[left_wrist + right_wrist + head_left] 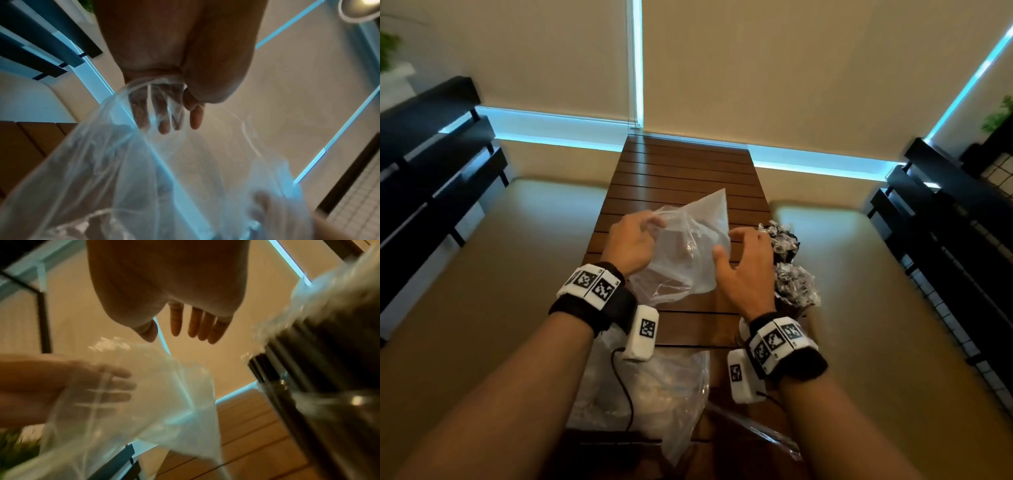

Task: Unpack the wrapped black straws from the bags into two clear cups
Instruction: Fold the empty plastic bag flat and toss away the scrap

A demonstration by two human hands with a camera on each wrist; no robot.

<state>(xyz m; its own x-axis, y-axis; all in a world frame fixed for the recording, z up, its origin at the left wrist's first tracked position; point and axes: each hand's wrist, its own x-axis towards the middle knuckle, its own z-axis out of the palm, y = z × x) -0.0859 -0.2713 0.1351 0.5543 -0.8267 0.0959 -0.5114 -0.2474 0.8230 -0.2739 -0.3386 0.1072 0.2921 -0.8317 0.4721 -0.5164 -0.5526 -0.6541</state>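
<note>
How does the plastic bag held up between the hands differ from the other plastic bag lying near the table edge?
The held bag is lifted off the table, while the near bag lies flat on it. The left hand grips the held bag; no hand touches the near bag. Both are clear, crumpled plastic.

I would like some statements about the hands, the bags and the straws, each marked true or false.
1. The left hand holds a clear plastic bag. True.
2. The right hand grips a straw. False: its fingers are spread and hold nothing.
3. Wrapped black straws stand at the table's right side. True.
4. The held bag is full of straws. False: it looks empty.
5. A second bag lies nearer the person. True.
</note>
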